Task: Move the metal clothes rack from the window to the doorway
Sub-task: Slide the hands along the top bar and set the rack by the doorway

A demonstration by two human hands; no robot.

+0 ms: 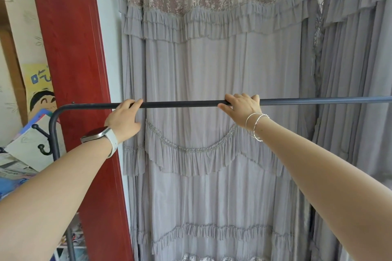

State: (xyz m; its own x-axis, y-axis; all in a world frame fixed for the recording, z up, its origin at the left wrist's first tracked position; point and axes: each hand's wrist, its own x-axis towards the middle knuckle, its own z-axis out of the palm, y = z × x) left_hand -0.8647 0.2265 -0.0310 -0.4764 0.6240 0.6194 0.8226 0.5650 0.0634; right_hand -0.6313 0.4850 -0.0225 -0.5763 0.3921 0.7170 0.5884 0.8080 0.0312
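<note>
The metal clothes rack (182, 104) shows as a dark horizontal top bar running across the middle of the view, bending down at its left end into a vertical post with small hooks. My left hand (124, 117) is wrapped over the bar near its left end. My right hand (241, 107) grips the bar further right, fingers curled over the top. The rack's right end runs out of view, and its base is hidden below my arms.
Grey ruffled curtains (212, 65) hang right behind the bar. A red wooden door frame (72, 59) stands at the left. Past it, stacked papers and boxes (27, 146) and a cartoon poster sit near the rack's left post.
</note>
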